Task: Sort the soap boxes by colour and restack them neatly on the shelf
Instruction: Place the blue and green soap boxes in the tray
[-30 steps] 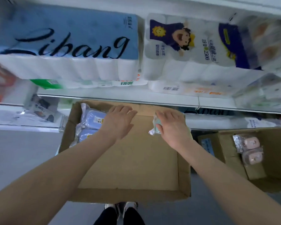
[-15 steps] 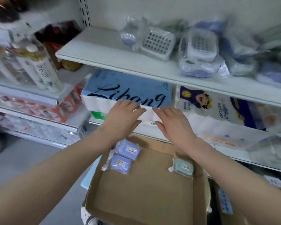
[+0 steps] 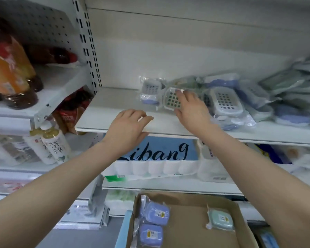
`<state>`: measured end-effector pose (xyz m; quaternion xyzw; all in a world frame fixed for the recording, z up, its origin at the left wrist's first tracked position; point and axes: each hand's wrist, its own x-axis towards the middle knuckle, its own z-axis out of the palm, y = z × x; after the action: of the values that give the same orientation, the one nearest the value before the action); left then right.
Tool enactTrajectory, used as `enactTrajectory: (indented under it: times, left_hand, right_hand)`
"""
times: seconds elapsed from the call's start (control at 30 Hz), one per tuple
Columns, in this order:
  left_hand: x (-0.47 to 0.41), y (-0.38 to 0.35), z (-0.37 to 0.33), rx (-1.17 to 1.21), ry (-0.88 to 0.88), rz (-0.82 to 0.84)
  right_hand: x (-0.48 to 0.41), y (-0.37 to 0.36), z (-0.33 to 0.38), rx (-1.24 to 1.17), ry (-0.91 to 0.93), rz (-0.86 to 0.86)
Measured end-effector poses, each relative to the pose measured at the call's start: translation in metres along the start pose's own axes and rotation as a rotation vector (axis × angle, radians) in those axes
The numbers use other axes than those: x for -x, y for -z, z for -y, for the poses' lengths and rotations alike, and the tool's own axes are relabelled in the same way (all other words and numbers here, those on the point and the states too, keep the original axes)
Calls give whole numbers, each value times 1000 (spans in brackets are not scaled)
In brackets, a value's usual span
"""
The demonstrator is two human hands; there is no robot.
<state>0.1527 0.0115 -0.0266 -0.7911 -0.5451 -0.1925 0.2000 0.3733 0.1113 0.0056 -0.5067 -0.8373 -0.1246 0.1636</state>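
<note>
my left hand [image 3: 131,126] hangs loose and empty over the shelf's [image 3: 115,102] near edge. my right hand [image 3: 191,108] lies on the green soap box [image 3: 171,102] at the heap's [image 3: 225,102] left end. whether it is gripping or just touching, i cannot tell. the slick wrappers overlap, so pulling it may drag the purple soap box [image 3: 149,93] off.

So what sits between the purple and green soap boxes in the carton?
Head view: only bare carton floor between purple soap boxes and green soap box.

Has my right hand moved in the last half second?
Yes. The right hand rose from the blue tissue pack to the shelf above, touching a wrapped soap box.
</note>
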Motion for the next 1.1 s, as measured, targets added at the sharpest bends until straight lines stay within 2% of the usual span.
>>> enactTrajectory:
  times: [0.1,0.17,0.37,0.43,0.57,0.7,0.83,0.9,1.1]
  left_hand:
    - [-13,-9,20,26,21,58]
    - [-24,-16,32,52,28,99]
    - [-65,-40,60,113,69,132]
    - [-81,-51,66,125,103,157]
    - [-112,-75,72,167,138,206]
    - [-127,-89,72,155,145,312]
    - [-122,-84,71,136,158,281]
    - [-113,-78,74,135,176,285]
    - [-81,-46,84,214,197,383]
  right_hand:
    - [-26,-6,-6,36,-157,154]
    - [-34,-13,-9,62,-191,269]
    - [-29,-30,-3,157,-166,315]
    - [-23,-31,-2,177,-148,269]
    - [-14,-34,-6,66,-123,84]
    - [-4,-35,-4,69,-87,-1]
    - [-1,-23,4,-70,-64,-83]
    - [-2,-14,10,-248,-142,-121]
    - [-24,1,8,-794,-682,-36]
